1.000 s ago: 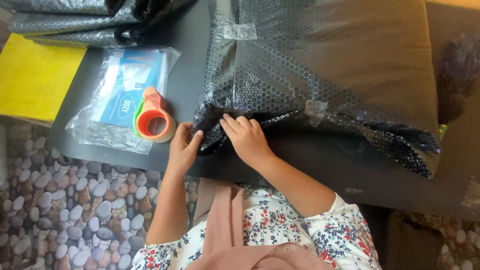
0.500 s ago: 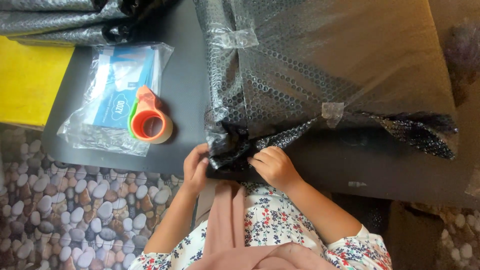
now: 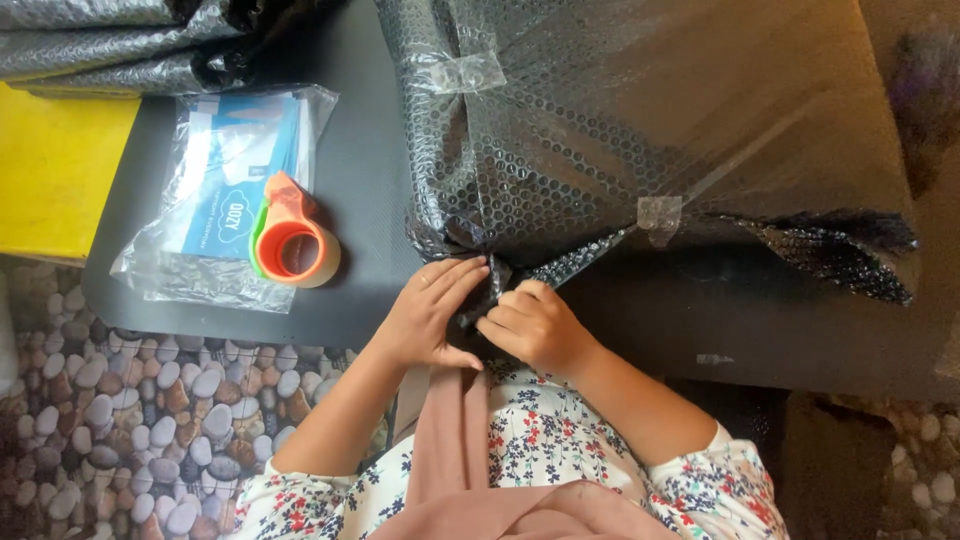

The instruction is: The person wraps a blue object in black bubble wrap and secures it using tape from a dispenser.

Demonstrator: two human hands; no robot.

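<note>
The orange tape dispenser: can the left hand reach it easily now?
Probably yes. The tape dispenser lies just beside the left hand on the dark table, nothing between them, though that hand grips the bubble wrap.

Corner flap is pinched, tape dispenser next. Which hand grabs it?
Left, probably. The left hand is nearer the orange tape dispenser, while the right hand pinches the bubble wrap flap.

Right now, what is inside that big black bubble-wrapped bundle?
Only the black bubble wrap shows, held by clear tape pieces. Its contents are fully covered. The left hand and right hand pinch its near corner.
</note>
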